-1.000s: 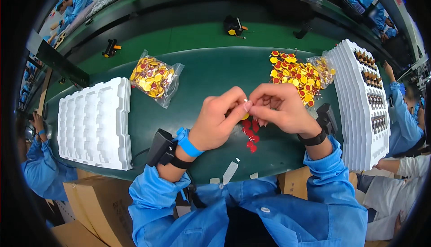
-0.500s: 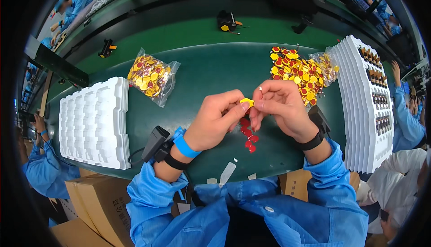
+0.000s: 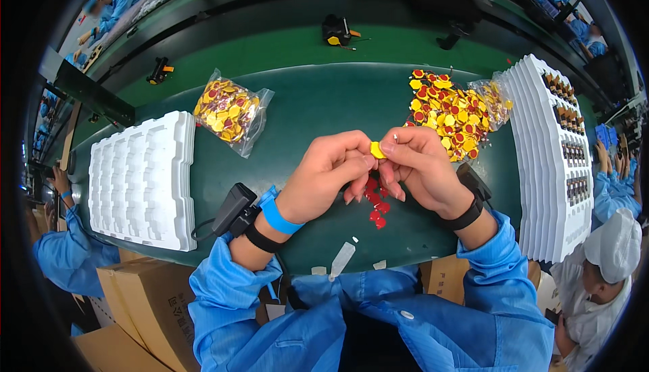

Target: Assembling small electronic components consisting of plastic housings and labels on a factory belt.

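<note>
Between the fingertips of both hands is a small yellow disc (image 3: 376, 149), its flat face showing. My left hand (image 3: 331, 169) pinches its left edge between thumb and forefinger. On the other edge, the thumb and forefinger of my right hand (image 3: 426, 169) are closed. A tiny white tip sticks up by the right fingers; what it belongs to cannot be made out. Several red round pieces (image 3: 377, 211) lie on the green table (image 3: 291, 95) just below the hands, partly hidden by the fingers. Behind my right hand spreads a pile of yellow and red discs (image 3: 446, 111).
A clear bag of discs (image 3: 228, 113) lies at the back left, another bag (image 3: 497, 101) beside the pile. Stacked white foam trays (image 3: 142, 182) stand left; upright trays (image 3: 541, 155) holding small parts stand right. Cardboard boxes (image 3: 145, 301) sit below. Co-workers are on both sides.
The yellow disc has turned from nearly edge-on to showing its face. My right hand has lowered slightly and its fingers have closed in. At the right, a white-capped person has come further into view.
</note>
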### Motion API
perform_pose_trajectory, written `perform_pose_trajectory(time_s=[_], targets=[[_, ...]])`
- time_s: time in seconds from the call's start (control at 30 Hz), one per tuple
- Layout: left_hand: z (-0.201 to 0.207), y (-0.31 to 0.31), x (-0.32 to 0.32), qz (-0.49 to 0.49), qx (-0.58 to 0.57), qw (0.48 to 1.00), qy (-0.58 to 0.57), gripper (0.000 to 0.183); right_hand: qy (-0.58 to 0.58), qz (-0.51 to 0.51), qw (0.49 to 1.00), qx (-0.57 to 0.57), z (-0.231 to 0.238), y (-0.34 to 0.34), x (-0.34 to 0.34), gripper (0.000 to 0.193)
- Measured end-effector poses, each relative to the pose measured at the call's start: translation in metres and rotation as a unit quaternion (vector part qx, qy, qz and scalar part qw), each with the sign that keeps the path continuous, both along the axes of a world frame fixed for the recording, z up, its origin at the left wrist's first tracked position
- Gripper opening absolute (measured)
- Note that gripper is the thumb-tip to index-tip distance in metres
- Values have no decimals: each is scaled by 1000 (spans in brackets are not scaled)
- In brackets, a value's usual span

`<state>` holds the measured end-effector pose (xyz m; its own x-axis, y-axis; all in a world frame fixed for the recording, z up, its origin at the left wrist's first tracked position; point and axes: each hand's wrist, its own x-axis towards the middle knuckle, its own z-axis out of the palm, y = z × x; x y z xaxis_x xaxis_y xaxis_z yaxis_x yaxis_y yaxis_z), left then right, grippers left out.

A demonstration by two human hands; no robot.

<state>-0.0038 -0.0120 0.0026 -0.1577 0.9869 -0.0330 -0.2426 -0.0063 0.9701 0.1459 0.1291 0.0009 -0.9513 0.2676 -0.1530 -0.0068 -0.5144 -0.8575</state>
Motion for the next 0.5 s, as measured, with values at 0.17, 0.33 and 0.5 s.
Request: perform_pose_trajectory(time_s=[0.17,0.33,0.5], targets=[[-1,0,5,31,-9,999,43,13,-14,-35,999,-10,-4,-8,-2,20],[-2,1,12,79,2,990,114,10,11,-31,992,-125,-10,-7,1,22],[-5,2,-2,170,114,772,602,6,42,-170,981,-84,-4,22,2,22]])
